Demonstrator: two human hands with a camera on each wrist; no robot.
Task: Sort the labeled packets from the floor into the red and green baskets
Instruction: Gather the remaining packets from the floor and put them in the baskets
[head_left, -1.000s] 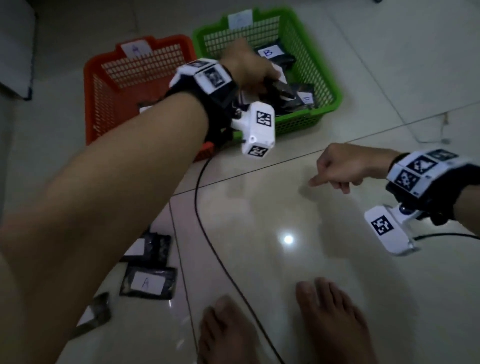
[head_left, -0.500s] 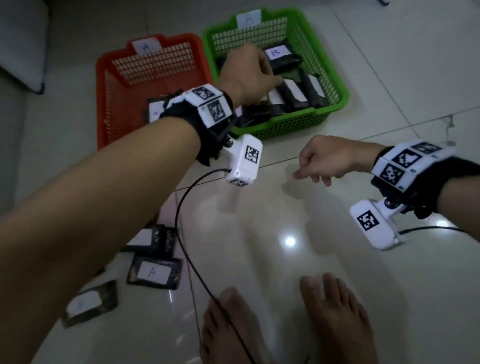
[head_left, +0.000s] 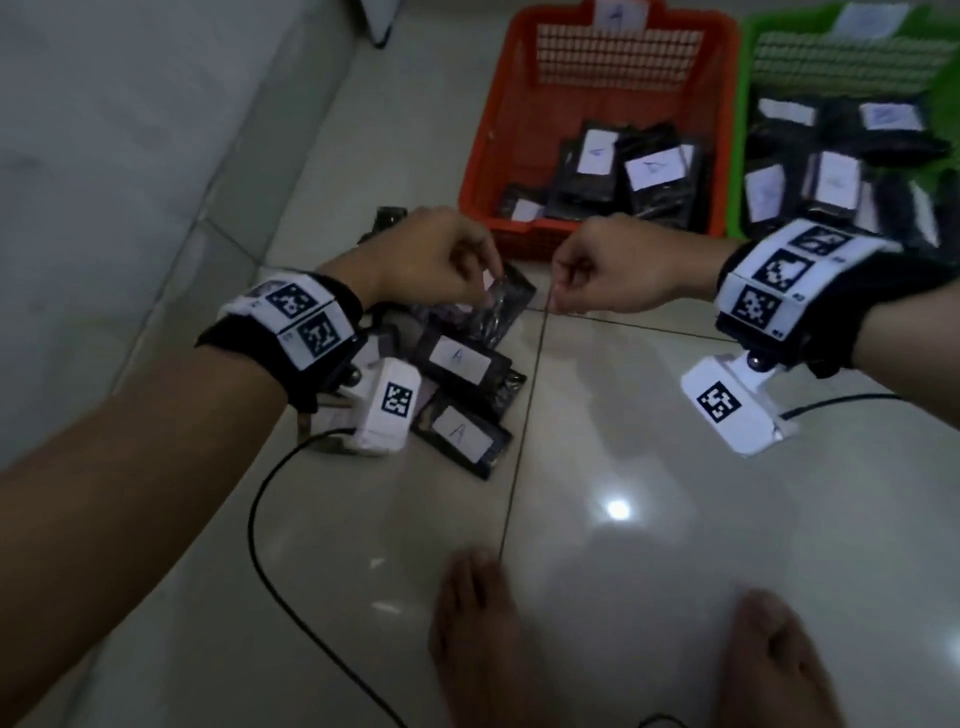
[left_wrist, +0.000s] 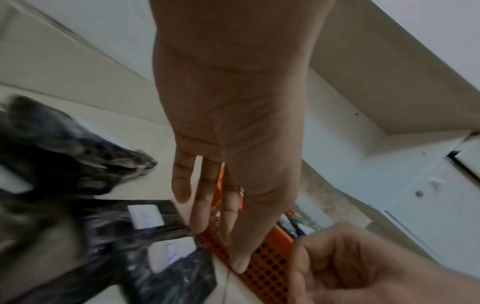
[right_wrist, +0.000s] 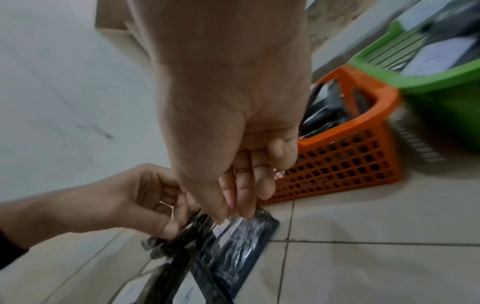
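Observation:
Several black packets with white "A" labels (head_left: 457, 358) lie piled on the floor just in front of the red basket (head_left: 483, 156). My left hand (head_left: 483, 275) hovers over the pile, its fingers (left_wrist: 197, 216) stretched down to the edge of the glossy top packet (head_left: 506, 306); nothing shows between thumb and fingers. My right hand (head_left: 566, 291) hangs beside it as an empty fist, seen also in the left wrist view (left_wrist: 337, 267). The red basket and the green basket (head_left: 740, 104) each hold several labeled packets.
A black cable (head_left: 254, 519) curls over the tiles by my left arm. Two bare feet (head_left: 478, 623) stand at the near edge. A pale wall (head_left: 104, 156) runs along the left, close to the pile.
My left hand has left the green basket and come down to the floor pile. The right hand has moved in next to it, in front of the red basket. The view has swung left.

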